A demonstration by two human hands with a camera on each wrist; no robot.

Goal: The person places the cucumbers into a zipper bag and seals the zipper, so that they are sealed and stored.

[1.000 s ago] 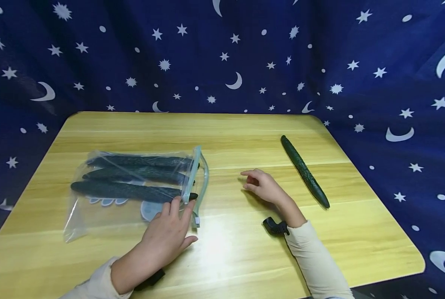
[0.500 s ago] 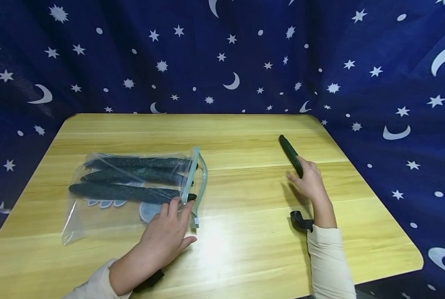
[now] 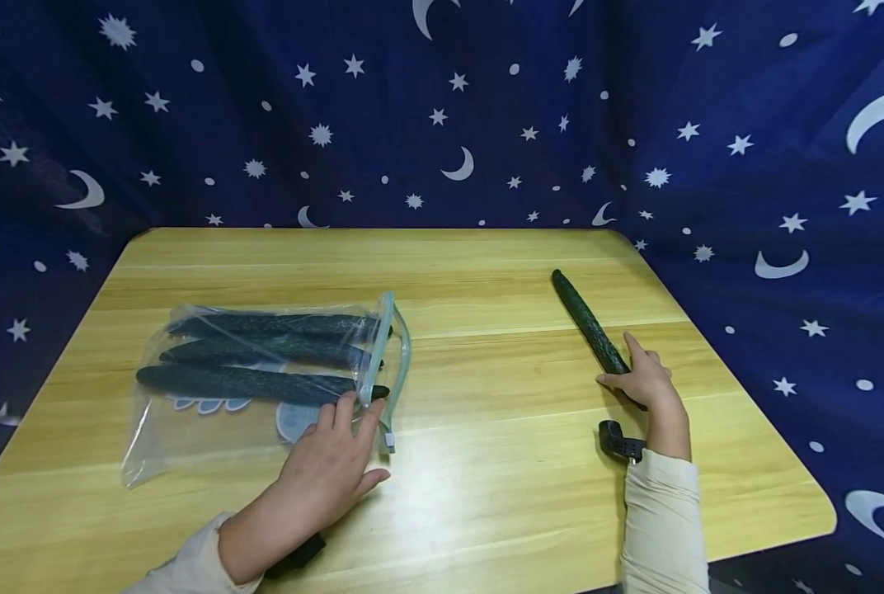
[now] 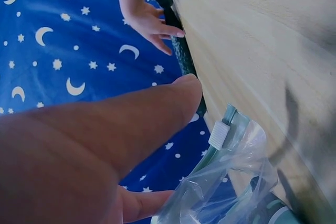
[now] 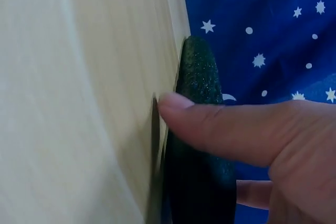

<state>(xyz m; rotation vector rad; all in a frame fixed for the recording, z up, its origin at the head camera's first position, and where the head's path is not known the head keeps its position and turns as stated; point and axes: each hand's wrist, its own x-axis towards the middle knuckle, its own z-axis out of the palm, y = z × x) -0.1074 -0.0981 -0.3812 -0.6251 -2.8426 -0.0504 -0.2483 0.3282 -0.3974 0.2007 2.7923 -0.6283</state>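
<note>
A clear zip bag lies flat on the left side of the table, its pale green zip edge facing right. Three cucumbers are inside, one tip poking out past the opening. My left hand rests its outstretched fingers on the bag's near corner by the zip, thumb apart. The white slider shows in the left wrist view. On the right lies a loose cucumber. My right hand straddles its near end, thumb laid across it and index finger stretched out away from it.
The wooden table has rounded corners. A dark blue curtain with moons and stars hangs behind it and along both sides. A black wrist camera sits on my right wrist.
My right hand has moved right to the loose cucumber, then down along it to its near end. My left hand and the bag have stayed in place.
</note>
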